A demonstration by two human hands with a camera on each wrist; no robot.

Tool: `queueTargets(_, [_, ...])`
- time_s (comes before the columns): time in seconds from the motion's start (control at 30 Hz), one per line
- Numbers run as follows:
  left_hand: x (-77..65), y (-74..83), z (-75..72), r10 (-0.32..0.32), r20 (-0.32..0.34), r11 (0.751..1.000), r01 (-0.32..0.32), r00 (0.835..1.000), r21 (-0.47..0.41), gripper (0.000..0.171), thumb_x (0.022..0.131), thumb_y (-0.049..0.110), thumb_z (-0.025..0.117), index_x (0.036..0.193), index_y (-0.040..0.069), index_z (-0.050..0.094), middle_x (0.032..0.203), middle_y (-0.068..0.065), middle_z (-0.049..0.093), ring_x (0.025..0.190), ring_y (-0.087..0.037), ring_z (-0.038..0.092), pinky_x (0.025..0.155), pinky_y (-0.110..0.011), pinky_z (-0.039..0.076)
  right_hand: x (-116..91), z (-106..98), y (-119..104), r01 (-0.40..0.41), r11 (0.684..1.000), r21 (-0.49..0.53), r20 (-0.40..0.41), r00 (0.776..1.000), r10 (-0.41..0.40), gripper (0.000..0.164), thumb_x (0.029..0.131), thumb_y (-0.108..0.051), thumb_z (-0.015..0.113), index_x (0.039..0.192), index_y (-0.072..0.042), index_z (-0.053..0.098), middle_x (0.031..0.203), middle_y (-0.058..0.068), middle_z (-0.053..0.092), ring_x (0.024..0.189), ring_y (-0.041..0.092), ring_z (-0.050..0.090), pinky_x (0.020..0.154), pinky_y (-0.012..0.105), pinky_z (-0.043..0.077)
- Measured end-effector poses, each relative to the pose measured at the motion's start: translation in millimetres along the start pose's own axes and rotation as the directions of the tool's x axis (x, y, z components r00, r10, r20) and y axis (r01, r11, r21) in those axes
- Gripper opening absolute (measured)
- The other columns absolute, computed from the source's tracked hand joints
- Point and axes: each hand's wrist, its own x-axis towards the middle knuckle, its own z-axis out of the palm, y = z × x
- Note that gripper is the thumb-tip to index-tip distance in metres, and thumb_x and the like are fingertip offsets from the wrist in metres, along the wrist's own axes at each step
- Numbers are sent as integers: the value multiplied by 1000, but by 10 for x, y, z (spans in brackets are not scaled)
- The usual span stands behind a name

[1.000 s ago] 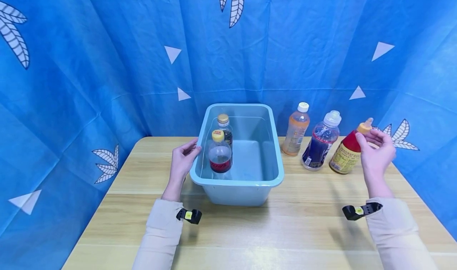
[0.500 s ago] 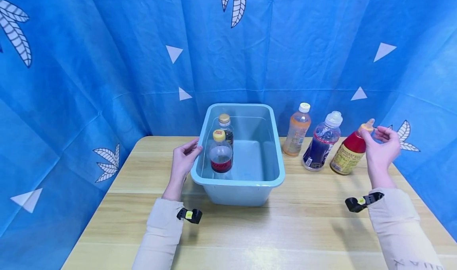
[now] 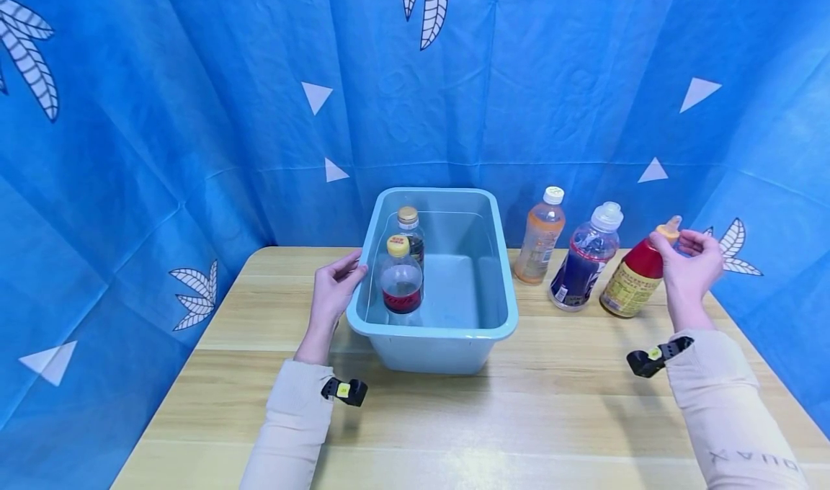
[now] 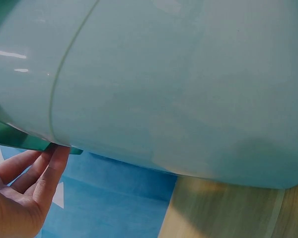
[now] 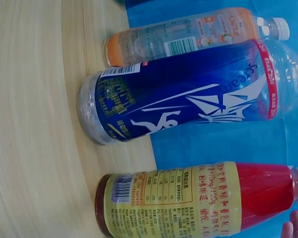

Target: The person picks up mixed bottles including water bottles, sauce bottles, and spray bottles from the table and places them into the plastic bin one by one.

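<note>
At the left rim of the light blue plastic tub [image 3: 428,349], my left hand [image 3: 333,288] pinches the edge, thumb on top. The left wrist view shows fingers [image 4: 49,168] under the rim. Two drink bottles stand inside the tub at its left: a yellow-capped bottle [image 3: 400,281] in front of a gold-capped bottle [image 3: 408,220]. Off to the right, my right hand [image 3: 694,266] holds a red sauce bottle [image 3: 629,281] by its neck, just below the pointed orange cap. Its base rests on the table. In the right wrist view only some fingertips [image 5: 295,228] show beside the cap.
Between the tub and the sauce bottle stand a dark blue-labelled drink bottle [image 3: 577,274] and, farther back, an orange-labelled bottle [image 3: 540,238]. All are on a wooden table [image 3: 493,418]. A blue curtain [image 3: 551,79] hangs behind its far edge.
My right hand has shifted slightly up and right at the sauce bottle's neck, showing more of its red shoulder. My left hand and the tub look the same.
</note>
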Motion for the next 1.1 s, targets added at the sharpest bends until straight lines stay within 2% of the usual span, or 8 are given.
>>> queueTargets(0.6, [-1, 0, 2, 9, -6, 1000, -9, 1000, 4, 37, 85, 13, 59, 121, 5, 55, 113, -15, 58, 99, -25, 57, 85, -30, 46, 104, 15, 43, -67, 996, 59, 43, 997, 64, 36, 67, -29, 77, 95, -26, 54, 82, -16, 48, 74, -4, 46, 85, 18, 41])
queueTargets(0.87, [7, -6, 4, 16, -12, 1000, -16, 1000, -3, 37, 85, 12, 59, 121, 4, 55, 113, -17, 58, 99, -26, 57, 85, -32, 46, 118, 1, 42, -67, 996, 58, 66, 996, 63, 37, 65, -33, 77, 96, -26, 57, 83, -17, 51, 76, -4, 48, 89, 20, 40])
queueTargets(1.1, [9, -10, 4, 7, -11, 1000, -7, 1000, 0, 37, 85, 12, 60, 120, 5, 55, 111, -16, 58, 98, -25, 57, 84, -31, 46, 109, -16, 32, -101, 993, 68, 82, 992, 95, 47, 63, -36, 76, 104, -24, 60, 85, -17, 52, 78, -4, 50, 93, 24, 39])
